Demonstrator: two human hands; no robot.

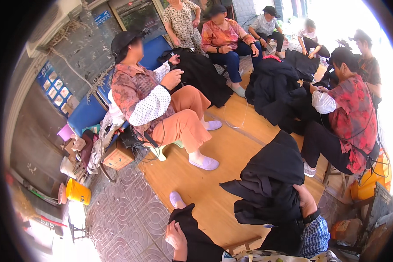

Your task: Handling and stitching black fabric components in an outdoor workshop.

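Observation:
My right hand (305,201), with a dark band at the wrist, grips the edge of a bunched black garment (266,174). The cloth rises in folds in front of me and hangs down toward my lap. My left hand (176,238) is lower and to the left, beside black fabric (194,229) that covers my left leg or lies over it; I cannot tell which. Its fingers are bent together, and anything between them is too small to make out. A lilac shoe (176,199) shows just beyond that fabric.
Tan boards (231,144) cover the floor ahead. A seated person in orange trousers (185,115) is at left, one in a red shirt (356,118) at right. A heap of black garments (277,94) lies beyond. A yellow bucket (78,191) and cardboard box (118,156) stand left.

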